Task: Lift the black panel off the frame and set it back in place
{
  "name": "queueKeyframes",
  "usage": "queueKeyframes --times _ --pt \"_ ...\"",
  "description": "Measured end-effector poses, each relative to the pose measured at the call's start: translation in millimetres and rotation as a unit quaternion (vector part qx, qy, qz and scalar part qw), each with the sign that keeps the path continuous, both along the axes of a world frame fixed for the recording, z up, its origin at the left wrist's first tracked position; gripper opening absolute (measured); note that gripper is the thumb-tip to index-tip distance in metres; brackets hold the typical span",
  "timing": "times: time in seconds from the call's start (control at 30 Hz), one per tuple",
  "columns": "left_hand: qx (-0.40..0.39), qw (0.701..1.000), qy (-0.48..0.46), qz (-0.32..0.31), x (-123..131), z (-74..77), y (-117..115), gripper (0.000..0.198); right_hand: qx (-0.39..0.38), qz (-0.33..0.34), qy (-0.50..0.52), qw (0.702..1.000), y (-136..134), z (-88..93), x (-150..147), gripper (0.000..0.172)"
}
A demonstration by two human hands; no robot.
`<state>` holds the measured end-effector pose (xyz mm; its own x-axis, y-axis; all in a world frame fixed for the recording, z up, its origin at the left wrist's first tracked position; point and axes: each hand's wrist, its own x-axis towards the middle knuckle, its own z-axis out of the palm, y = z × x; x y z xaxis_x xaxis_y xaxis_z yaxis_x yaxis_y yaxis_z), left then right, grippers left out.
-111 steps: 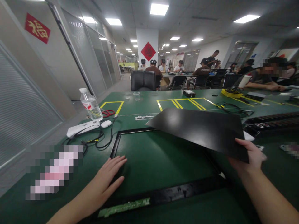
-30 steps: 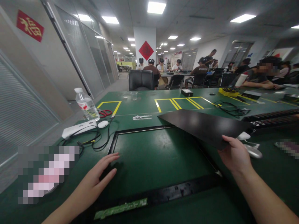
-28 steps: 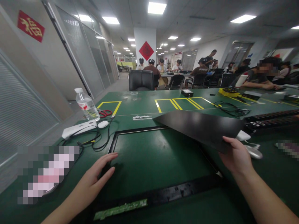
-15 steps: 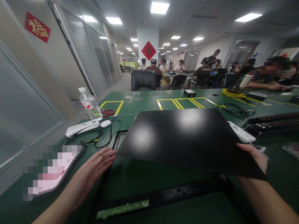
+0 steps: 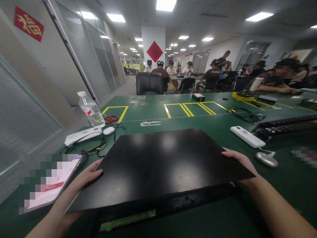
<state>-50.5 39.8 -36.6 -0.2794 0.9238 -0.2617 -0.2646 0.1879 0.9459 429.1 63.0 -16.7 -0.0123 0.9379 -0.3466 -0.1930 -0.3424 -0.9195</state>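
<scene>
A large black flat panel (image 5: 163, 165) lies almost level over a black rectangular frame (image 5: 188, 202) on the green table. My left hand (image 5: 81, 180) grips the panel's left edge, with its fingers under the panel. On the right edge sits my right hand (image 5: 239, 162), thumb on top and fingers beneath. A strip of green circuit board (image 5: 127, 220) shows along the frame's near side.
A phone (image 5: 53, 188) lies at the left. Behind it are black cables (image 5: 96, 148), a white power strip (image 5: 83, 134), a white mouse (image 5: 109, 131), a water bottle (image 5: 90, 110) and red scissors (image 5: 111, 118). At the right lie a white device (image 5: 247, 136), a silver mouse (image 5: 266, 158) and dark trays (image 5: 287, 127). Other people sit at far tables.
The black panel, held up at the right by my right hand alone, has swung left and down over the frame. My left hand left the frame's corner and took the panel's left edge.
</scene>
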Motion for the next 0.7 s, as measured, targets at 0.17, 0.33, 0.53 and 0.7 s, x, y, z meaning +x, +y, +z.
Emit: queueKeyframes --times 0.17,0.33,0.53,0.7 --pt "0.028 0.995 0.093 0.035 -21 6.4 5 0.049 -0.041 0.069 0.014 0.997 0 -4.9 -9 0.052" --pt "0.057 0.991 0.118 0.041 -12 18.1 -9 0.054 -0.018 0.032 -0.066 0.997 5 -10.1 -2 0.032" --pt "0.071 0.990 0.110 0.062 8 30.2 -20 0.045 -0.005 -0.039 -0.116 0.993 12 -11.5 1 0.032" --pt "0.076 0.988 0.117 0.068 8 32.7 -19 0.040 -0.018 -0.040 -0.125 0.991 12 -11.8 -3 0.021"
